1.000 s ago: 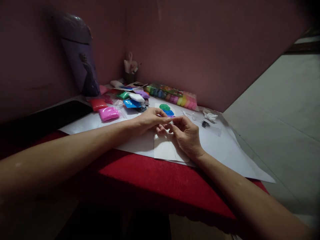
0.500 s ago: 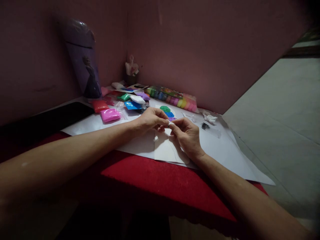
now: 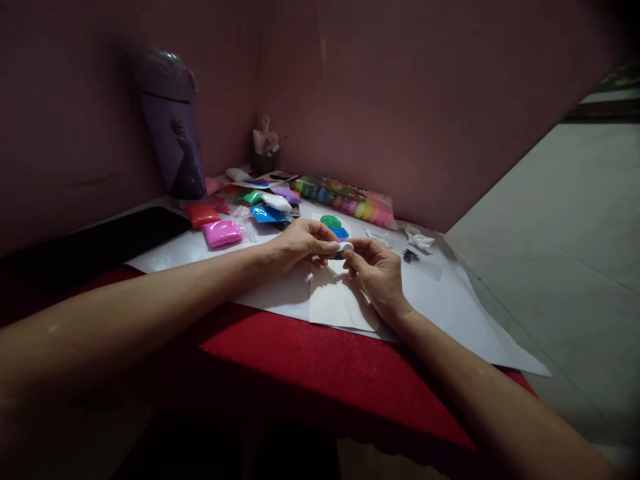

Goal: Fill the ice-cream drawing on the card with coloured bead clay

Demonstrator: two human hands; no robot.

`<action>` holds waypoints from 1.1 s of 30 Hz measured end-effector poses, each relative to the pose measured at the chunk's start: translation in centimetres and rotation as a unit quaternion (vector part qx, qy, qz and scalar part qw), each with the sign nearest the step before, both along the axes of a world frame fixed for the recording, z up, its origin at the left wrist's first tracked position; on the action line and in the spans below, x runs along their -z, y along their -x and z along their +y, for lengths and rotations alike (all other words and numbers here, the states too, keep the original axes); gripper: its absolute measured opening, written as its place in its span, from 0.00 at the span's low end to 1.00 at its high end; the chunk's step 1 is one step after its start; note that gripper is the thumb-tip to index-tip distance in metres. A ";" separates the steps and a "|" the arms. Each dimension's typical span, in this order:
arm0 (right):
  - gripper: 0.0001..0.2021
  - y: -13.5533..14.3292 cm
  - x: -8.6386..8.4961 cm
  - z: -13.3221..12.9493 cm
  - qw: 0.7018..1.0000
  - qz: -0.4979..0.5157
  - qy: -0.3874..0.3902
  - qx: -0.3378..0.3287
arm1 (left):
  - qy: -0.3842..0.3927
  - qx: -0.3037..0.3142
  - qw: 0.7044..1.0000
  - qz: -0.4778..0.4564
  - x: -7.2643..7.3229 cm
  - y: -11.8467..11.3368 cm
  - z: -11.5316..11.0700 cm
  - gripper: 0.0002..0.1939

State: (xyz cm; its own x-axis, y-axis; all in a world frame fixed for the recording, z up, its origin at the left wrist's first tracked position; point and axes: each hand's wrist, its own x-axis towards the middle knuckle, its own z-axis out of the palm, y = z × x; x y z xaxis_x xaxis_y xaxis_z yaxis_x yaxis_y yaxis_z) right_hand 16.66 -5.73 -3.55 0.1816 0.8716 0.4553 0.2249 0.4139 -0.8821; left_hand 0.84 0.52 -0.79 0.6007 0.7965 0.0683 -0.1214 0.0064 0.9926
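Observation:
Over a white card (image 3: 333, 303), my left hand (image 3: 306, 241) and my right hand (image 3: 381, 273) meet, both with fingers pinched. Between their fingertips is a small white piece of modelling clay (image 3: 345, 247). On the upper part of the card sit a textured green clay patch (image 3: 331, 221) and a blue clay patch (image 3: 340, 233). A sliver of purple shows below the blue, mostly hidden by my fingers. Dark lines run down the card's lower part.
Clay packets, among them a pink one (image 3: 223, 233), lie left of the card. Behind are a long pack of coloured clay (image 3: 345, 197) and a small pot (image 3: 264, 162). A purple container (image 3: 173, 133) stands at the left wall. Crumpled white material (image 3: 419, 238) and a black piece (image 3: 411, 256) lie right.
The white clay shows wider between my fingertips, and my hands have drawn slightly apart. The whole view has shifted a little.

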 end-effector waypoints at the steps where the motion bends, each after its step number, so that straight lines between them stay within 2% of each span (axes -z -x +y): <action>1: 0.07 0.0 0.0 -0.1 1.000 -0.006 0.001 -0.012 | -0.006 -0.001 1.000 -0.002 0.1 0.0 0.0 0.05; 4: 0.09 0.1 0.2 -0.3 0.998 -0.027 -0.006 -0.054 | -0.023 0.004 1.000 0.006 0.2 0.1 0.0 0.05; 7: 0.12 0.2 0.3 -0.6 0.996 -0.054 -0.026 -0.073 | -0.028 0.040 0.999 0.018 0.3 0.1 0.1 0.06; 10: 0.12 0.3 0.3 -0.7 0.995 -0.070 -0.045 -0.056 | -0.027 0.051 0.998 0.031 0.4 0.0 0.1 0.08; 16: 0.04 0.2 0.2 -0.8 0.991 -0.123 -0.056 -0.012 | -0.037 0.056 0.997 0.036 0.5 0.0 0.0 0.12; 20: 0.04 0.0 0.3 -0.6 0.990 -0.120 -0.073 -0.011 | -0.025 0.059 0.997 0.031 0.5 0.2 -0.1 0.19; 29: 0.04 0.1 0.1 -0.7 0.991 -0.119 -0.060 0.000 | 0.002 0.047 0.999 -0.004 0.6 -0.1 0.4 0.04; 33: 0.04 0.2 0.1 -0.8 0.992 -0.103 -0.066 0.007 | 0.004 0.045 0.999 0.011 0.3 0.0 0.2 0.03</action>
State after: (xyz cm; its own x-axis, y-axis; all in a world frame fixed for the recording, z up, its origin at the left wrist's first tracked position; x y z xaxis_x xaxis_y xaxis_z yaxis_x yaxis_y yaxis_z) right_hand 16.43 -6.49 -3.65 0.0841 0.8004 0.5935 0.4013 0.5179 -0.7555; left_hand 0.85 0.70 -1.12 0.6710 0.7399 0.0488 -0.0982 0.0234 0.9949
